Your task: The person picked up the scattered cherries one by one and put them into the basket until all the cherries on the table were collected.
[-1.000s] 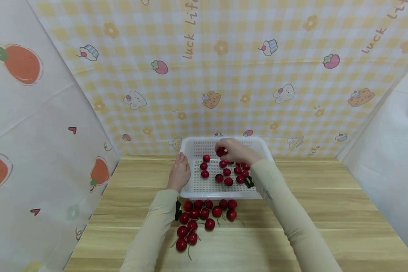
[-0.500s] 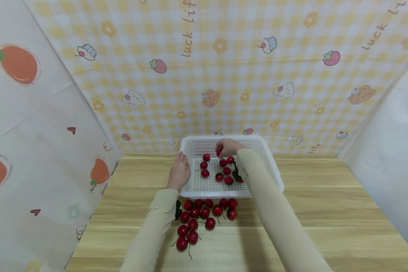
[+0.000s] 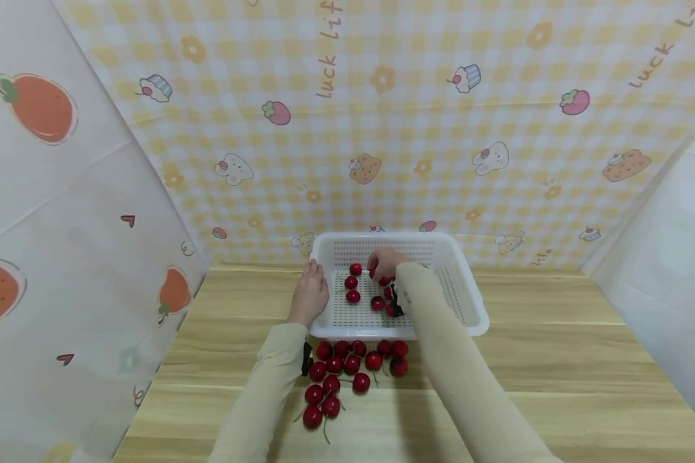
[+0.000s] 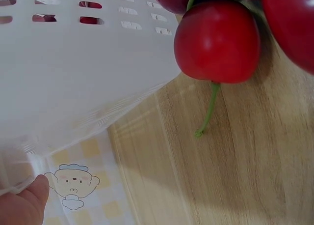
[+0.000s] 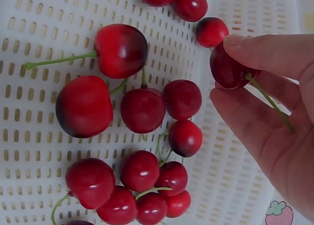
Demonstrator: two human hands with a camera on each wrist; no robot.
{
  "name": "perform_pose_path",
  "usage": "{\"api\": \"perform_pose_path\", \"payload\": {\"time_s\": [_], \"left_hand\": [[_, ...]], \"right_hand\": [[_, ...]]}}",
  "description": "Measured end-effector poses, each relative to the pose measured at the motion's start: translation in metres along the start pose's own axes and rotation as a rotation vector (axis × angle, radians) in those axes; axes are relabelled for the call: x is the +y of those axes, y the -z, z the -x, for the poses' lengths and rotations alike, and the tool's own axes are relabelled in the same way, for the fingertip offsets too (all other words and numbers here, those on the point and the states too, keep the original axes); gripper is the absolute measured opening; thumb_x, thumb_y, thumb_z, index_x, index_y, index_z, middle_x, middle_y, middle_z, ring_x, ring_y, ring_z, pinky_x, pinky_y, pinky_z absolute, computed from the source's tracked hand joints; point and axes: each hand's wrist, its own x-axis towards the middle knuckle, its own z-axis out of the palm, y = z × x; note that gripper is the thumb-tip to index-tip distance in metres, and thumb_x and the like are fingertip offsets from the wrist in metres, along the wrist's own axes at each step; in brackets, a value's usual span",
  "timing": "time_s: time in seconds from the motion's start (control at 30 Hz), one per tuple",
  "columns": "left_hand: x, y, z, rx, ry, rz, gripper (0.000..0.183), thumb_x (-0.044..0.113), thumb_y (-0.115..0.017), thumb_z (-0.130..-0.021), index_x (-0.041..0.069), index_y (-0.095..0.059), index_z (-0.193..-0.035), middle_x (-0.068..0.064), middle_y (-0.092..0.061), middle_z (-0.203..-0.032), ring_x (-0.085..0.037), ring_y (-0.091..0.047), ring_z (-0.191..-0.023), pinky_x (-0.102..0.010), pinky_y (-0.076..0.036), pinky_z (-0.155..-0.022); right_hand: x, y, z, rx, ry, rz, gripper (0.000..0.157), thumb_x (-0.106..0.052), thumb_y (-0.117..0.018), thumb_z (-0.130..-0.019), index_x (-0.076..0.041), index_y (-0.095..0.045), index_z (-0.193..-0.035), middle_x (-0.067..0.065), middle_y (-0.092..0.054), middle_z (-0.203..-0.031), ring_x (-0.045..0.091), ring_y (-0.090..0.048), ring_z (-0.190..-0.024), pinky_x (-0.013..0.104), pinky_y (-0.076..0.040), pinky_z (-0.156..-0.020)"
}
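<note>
A white perforated plastic basket (image 3: pixel 475 308) stands on the table and holds several red cherries (image 5: pixel 142 108). My left hand (image 3: pixel 310 294) grips the basket's left rim; in the left wrist view a fingertip (image 4: pixel 37 195) shows at the rim. Inside the basket, my right hand (image 3: pixel 387 262) pinches a dark red cherry (image 5: pixel 229 68) between thumb and fingers, its green stem pointing toward the palm. The right sleeve covers part of the basket's contents in the head view. More cherries with green stems (image 3: pixel 331 384) lie in front of the basket.
The wooden table (image 3: pixel 573 373) stretches to both sides. A yellow checked cloth (image 3: pixel 405 122) hangs right behind the basket, and a white printed cloth (image 3: pixel 92 193) borders the left side. One loose cherry (image 4: pixel 218 43) sits close beside the basket wall.
My right hand has lowered slightly toward the basket's floor with the cherry, and its forearm has swung left, covering more cherries. The left hand stays on the rim.
</note>
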Motion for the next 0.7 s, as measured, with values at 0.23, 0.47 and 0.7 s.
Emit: {"api": "perform_pose_path", "payload": {"time_s": [0.23, 0.47, 0.7], "left_hand": [[0.0000, -0.0014, -0.0003, 0.031, -0.023, -0.009, 0.039, 0.004, -0.047, -0.090, -0.014, -0.046, -0.124, -0.029, -0.036, -0.136, -0.038, -0.030, -0.130, -0.044, -0.026, -0.108], [-0.0007, -0.0020, -0.0007, 0.032, -0.027, -0.016, 0.038, 0.005, -0.046, -0.090, -0.015, -0.046, -0.123, -0.029, -0.036, -0.136, -0.038, -0.030, -0.130, -0.045, -0.027, -0.107], [-0.0007, -0.0010, -0.0006, 0.009, -0.011, -0.015, 0.039, 0.004, -0.047, -0.090, -0.014, -0.045, -0.124, -0.029, -0.034, -0.137, -0.038, -0.029, -0.131, -0.045, -0.026, -0.108]], "right_hand": [[0.0044, -0.0062, -0.0003, -0.003, -0.016, 0.021, 0.029, -0.004, -0.070, -0.075, -0.008, -0.063, -0.103, 0.005, -0.061, -0.091, 0.019, -0.057, -0.081, 0.028, -0.049, -0.066], [0.0070, -0.0097, -0.0011, 0.002, 0.003, 0.013, 0.026, -0.003, -0.069, -0.076, -0.006, -0.064, -0.101, 0.006, -0.061, -0.091, 0.019, -0.057, -0.080, 0.028, -0.050, -0.066], [0.0071, -0.0078, -0.0010, -0.002, 0.039, 0.020, 0.025, -0.006, -0.068, -0.078, -0.009, -0.064, -0.102, 0.007, -0.060, -0.101, 0.019, -0.058, -0.086, 0.031, -0.051, -0.074]]}}
